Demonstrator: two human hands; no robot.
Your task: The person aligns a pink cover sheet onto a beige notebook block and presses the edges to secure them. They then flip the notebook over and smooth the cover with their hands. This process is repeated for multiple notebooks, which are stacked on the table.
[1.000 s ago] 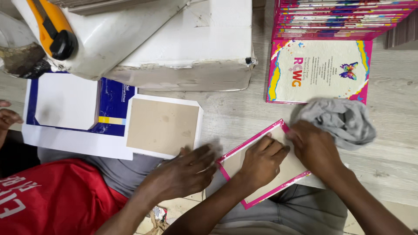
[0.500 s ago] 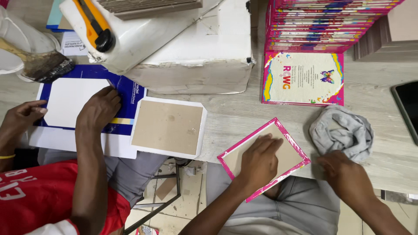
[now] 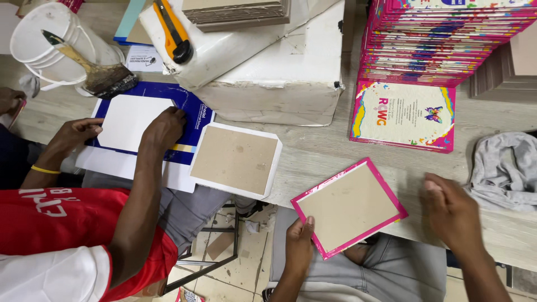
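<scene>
Gripping the near corner of the pink-bordered board [image 3: 349, 207], the left hand [image 3: 299, 243] pinches it at the table's [image 3: 319, 148] near edge, where the board juts partly over the person's lap. Half a second ago that hand lay flat on the board's brown face, pressing; it has since slid back to the corner, so the pressing looks finished and the board is now merely held. The right hand [image 3: 453, 215] rests released on the tabletop just right of the board, fingers loosely curled and holding nothing. A second ago it was up by the grey cloth [image 3: 506, 170]; the cloth now lies apart from it, toward the right edge.

To the left, a co-worker in a red shirt [image 3: 72, 223] has both hands on a blue-and-white printed sheet [image 3: 140, 120], with a white-bordered board [image 3: 236, 160] just beside it.

Farther back lie a single pink printed cover [image 3: 404, 116] and, behind it, a tall stack of covers [image 3: 447, 39]. A white box [image 3: 279, 72] with an orange utility knife [image 3: 172, 31] on it sits mid-table, and a white bucket with a brush [image 3: 61, 42] stands at the far left corner.
</scene>
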